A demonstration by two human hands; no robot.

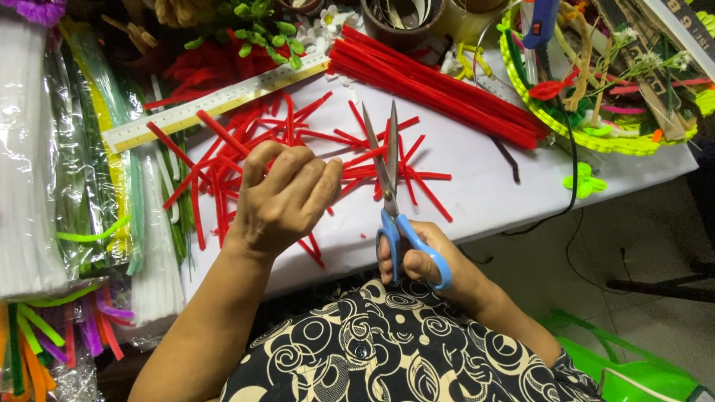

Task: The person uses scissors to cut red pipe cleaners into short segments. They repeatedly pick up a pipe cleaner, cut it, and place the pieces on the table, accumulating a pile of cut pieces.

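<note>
The right hand (424,264) gripped a pair of scissors (391,186) by their blue handles, thumb and fingers through the loops, with the 2 metal blades nearly closed and pointing away from the body. The left hand (287,197) sat just beside the blades, to their left, its fingers curled inward over the scattered red cut pieces (223,167); whether it pinched one of them could not be told, since the fingertips were tucked under. Those short red pieces lay spread under and around both hands on the white table (477,186). Beyond the left hand lay a pale ruler (216,104), set slantwise. Beyond the scissor tips rested a bundle of long red pipe cleaners (439,85). Far to the right of the right hand stood a yellow-green basket (596,141) full of craft bits. Left of the left hand lay bagged white and green stems (30,164).
</note>
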